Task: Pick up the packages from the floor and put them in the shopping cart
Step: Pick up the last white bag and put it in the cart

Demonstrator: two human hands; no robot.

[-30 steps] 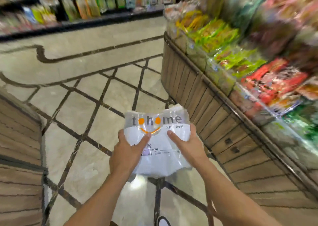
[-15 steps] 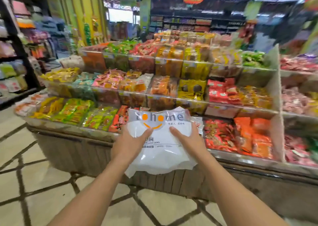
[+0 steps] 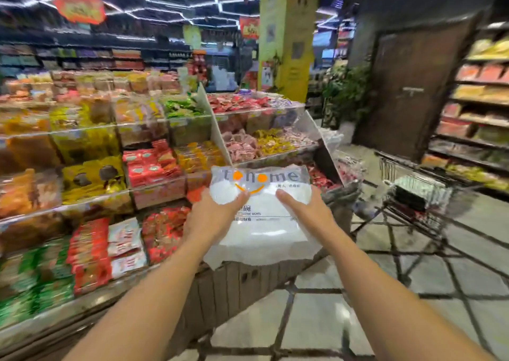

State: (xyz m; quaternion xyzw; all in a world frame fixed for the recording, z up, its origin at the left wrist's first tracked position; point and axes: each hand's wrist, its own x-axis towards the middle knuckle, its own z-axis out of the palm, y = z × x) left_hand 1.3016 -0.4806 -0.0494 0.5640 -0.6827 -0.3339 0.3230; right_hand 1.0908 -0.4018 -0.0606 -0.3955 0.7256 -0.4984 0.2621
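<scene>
A white plastic package (image 3: 264, 223) with a grey band and an orange smile logo is held up at chest height in front of me. My left hand (image 3: 212, 217) grips its left side and my right hand (image 3: 305, 214) grips its right side, thumbs on the front. The metal shopping cart (image 3: 421, 192) stands to the right on the tiled floor, about an arm's length beyond the package, with something pale and shiny lying in its basket.
A tiered snack display (image 3: 115, 173) with a wooden base fills the left and centre, close behind the package. Shelves (image 3: 476, 118) line the far right. A dark door (image 3: 413, 91) and a yellow pillar (image 3: 286, 36) stand behind. Tiled floor (image 3: 316, 319) lies below.
My view has swung up and to the right, from the floor past the snack display, and the cart has come into sight. Both hands keep the same grip on the package.
</scene>
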